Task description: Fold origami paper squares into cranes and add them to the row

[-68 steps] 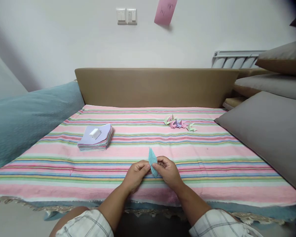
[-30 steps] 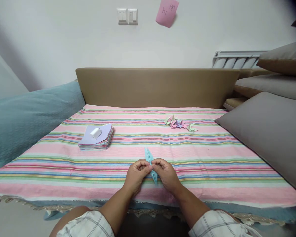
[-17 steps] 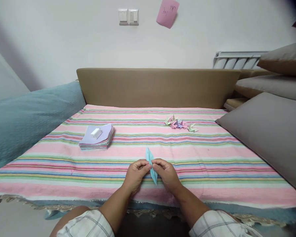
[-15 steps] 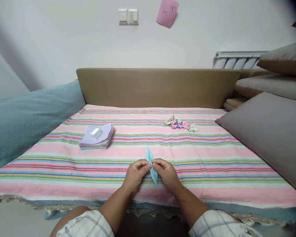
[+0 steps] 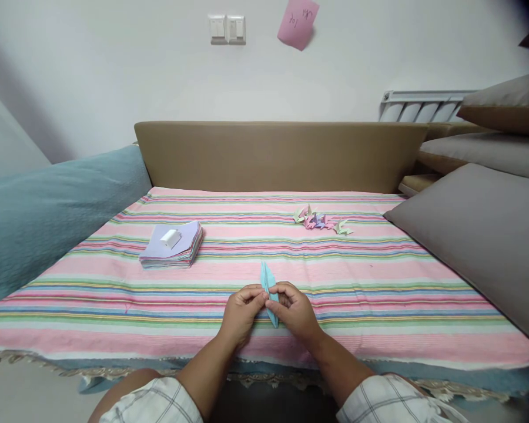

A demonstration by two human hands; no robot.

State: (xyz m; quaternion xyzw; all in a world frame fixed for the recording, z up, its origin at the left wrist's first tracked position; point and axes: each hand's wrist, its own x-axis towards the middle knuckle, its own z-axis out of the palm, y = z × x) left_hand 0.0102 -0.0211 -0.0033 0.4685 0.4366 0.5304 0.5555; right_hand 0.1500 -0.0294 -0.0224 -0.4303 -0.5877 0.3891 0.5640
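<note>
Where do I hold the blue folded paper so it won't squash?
Pinch the blue folded paper lightly near the middle, coming in from its left and right edges, as the left hand and right hand do. It's long and slim, pointing away from the person and narrowing at both ends, so those would probably bend more easily.

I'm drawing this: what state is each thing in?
Blue paper: folded narrow, held
Left hand: pinching the blue paper
Right hand: pinching it too
Paper cranes: folded, clustered
Paper stack: piled unevenly
White block: atop the stack
Striped cloth: spread out
Pink note: hanging tilted
Grey cushions: heaped
Light switches: setting unclear
</note>
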